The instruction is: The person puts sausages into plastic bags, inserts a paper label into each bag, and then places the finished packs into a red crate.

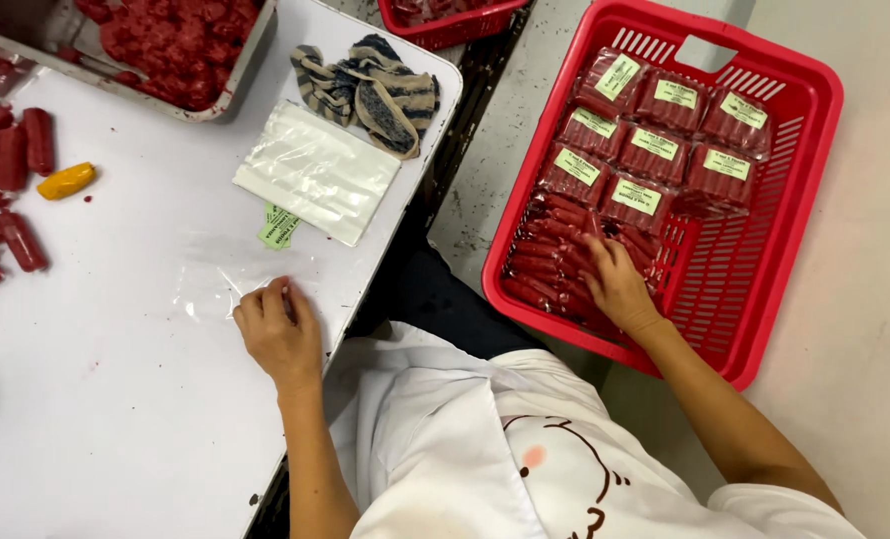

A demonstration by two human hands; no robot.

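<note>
My left hand (277, 329) rests on the white table (115, 399), fingertips pinching the edge of a clear plastic bag (220, 284) lying flat there. My right hand (614, 284) reaches into a red plastic basket (784, 240) on the floor and lies on a sealed pack of red sausages (555, 265). Further back in the basket lie several labelled sausage packs (654, 140) in rows.
A stack of clear bags (317, 172) and green labels (277, 228) lie beyond my left hand. A striped cloth (370, 80), a metal tray of red meat (165, 45), loose red sausages (5, 190) and a yellow piece (65, 181) sit further left. A second red basket (445, 20) stands behind.
</note>
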